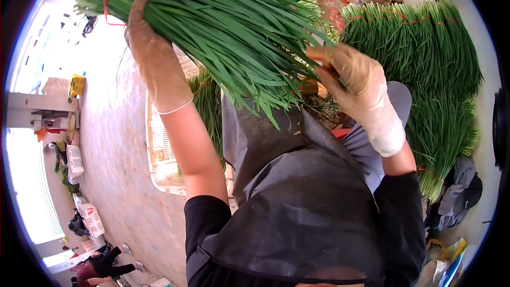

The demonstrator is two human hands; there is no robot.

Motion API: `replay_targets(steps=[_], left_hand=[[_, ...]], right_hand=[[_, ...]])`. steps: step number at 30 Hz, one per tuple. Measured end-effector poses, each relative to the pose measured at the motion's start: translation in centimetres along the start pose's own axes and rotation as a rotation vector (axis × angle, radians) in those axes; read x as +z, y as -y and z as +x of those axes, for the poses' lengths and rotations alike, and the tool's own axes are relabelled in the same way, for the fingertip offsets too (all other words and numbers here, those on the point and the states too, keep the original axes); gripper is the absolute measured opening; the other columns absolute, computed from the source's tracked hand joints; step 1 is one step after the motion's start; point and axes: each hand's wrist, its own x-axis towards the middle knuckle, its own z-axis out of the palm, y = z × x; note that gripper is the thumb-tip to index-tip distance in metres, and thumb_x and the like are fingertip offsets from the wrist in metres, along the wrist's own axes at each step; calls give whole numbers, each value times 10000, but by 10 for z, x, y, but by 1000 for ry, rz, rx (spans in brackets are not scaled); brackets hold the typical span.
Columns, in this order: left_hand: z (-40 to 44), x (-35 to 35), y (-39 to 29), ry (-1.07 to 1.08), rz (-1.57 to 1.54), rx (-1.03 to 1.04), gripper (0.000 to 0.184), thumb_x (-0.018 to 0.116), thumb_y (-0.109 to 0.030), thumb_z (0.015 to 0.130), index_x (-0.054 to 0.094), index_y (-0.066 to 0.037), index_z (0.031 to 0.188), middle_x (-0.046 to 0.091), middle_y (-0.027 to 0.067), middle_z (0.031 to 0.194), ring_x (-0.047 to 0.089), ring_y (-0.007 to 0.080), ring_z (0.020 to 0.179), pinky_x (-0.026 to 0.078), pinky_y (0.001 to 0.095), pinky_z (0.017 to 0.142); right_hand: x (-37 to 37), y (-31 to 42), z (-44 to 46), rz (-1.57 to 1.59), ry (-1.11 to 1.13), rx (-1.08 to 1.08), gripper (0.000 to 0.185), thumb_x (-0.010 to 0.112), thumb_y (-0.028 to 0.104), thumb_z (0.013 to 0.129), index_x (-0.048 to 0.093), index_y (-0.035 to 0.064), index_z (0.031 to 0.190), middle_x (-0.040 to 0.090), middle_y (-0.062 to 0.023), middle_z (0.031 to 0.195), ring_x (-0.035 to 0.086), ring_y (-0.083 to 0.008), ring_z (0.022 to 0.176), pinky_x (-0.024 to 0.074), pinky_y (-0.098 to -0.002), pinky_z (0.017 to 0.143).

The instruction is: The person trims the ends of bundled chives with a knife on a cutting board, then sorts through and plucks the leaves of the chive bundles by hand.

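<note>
A large bunch of garlic chives (212,21) lies slantwise across the upper middle, its pale cut ends at the left. A red tie (107,5) loops round it near those ends. My left hand (149,48), in a tan glove, is closed round the bunch just beside the tie. At the leaf tips, my right hand (350,74) wears a similar glove with a whitish cuff. Its thumb and fingers are curled toward each other by the drooping tips. Whatever lies between those fingertips is too small and blurred to make out.
Tied chive bundles (409,48) are stacked along the wall at the right. A pale plastic crate (159,165) holding more chives (207,111) stands by my left arm. A dark apron (303,202) covers my lap. Another person (103,268) is at the lower left.
</note>
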Motion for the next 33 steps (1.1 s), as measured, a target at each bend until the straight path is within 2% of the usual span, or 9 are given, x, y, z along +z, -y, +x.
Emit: replay_targets(steps=[1, 4, 10, 14, 17, 20, 24, 28, 33], left_hand=[[8, 0, -3, -85, -162, -171, 365, 530, -197, 935, 571, 48, 1203, 662, 154, 1114, 660, 260, 993, 532, 358, 904], [17, -12, -1, -80, -154, -185, 347, 517, -200, 941, 580, 37, 1186, 659, 162, 1124, 663, 265, 995, 553, 384, 883], [0, -11, -7, -82, -93, -174, 352, 502, -206, 945, 574, 25, 1202, 656, 163, 1131, 666, 264, 998, 565, 399, 871], [0, -11, -5, -92, -94, -200, 358, 484, -217, 953, 570, 13, 1214, 656, 159, 1133, 666, 271, 996, 567, 416, 868], [9, -25, -2, -101, -108, -262, 366, 496, -231, 948, 569, 9, 1214, 659, 152, 1124, 668, 274, 989, 566, 428, 869], [21, -49, 8, -127, -190, -312, 326, 515, -217, 931, 582, 14, 1151, 649, 158, 1096, 657, 284, 952, 571, 414, 810], [19, -80, 31, -95, -217, -292, 338, 485, -247, 946, 586, 2, 1151, 657, 151, 1080, 661, 279, 939, 570, 405, 810], [14, -88, 39, -92, -216, -253, 352, 469, -268, 947, 595, -8, 1150, 665, 146, 1066, 664, 274, 926, 567, 405, 821], [15, -106, 48, -128, -344, -272, 349, 514, -263, 919, 597, -7, 1141, 667, 144, 1066, 664, 293, 924, 567, 435, 828]], right_hand=[[2, 5, 10, -18, -111, -26, 238, 708, 166, 788, 638, 141, 1014, 594, -40, 807, 623, -237, 720, 494, -355, 614], [20, 10, 34, -113, -317, -110, 252, 720, 195, 778, 634, 140, 1008, 576, -32, 816, 614, -225, 772, 488, -345, 658], [47, 8, 55, -128, -327, -101, 146, 674, 241, 806, 614, 115, 853, 591, -50, 807, 620, -245, 779, 481, -378, 653], [41, 9, 47, 316, -345, 2, 87, 675, 144, 809, 623, 74, 813, 621, -62, 759, 626, -248, 671, 490, -351, 602], [11, -1, 15, 671, 24, 68, 101, 715, 138, 814, 649, 61, 825, 632, -58, 736, 604, -131, 631, 478, -279, 574], [5, -41, -21, 344, 93, 362, 129, 717, 95, 824, 666, 9, 906, 625, -88, 756, 624, -140, 673, 496, -292, 593], [-22, -11, -15, 168, -219, 211, 211, 685, 41, 829, 637, 37, 1034, 636, -94, 927, 627, -190, 721, 499, -279, 635], [-26, 22, -5, 233, -350, -182, 195, 675, 109, 826, 679, 67, 1017, 676, -70, 837, 645, -221, 713, 519, -315, 656], [-7, 50, 17, 234, -128, -303, 222, 695, 236, 801, 688, 99, 976, 656, -42, 817, 636, -230, 739, 507, -343, 655]])
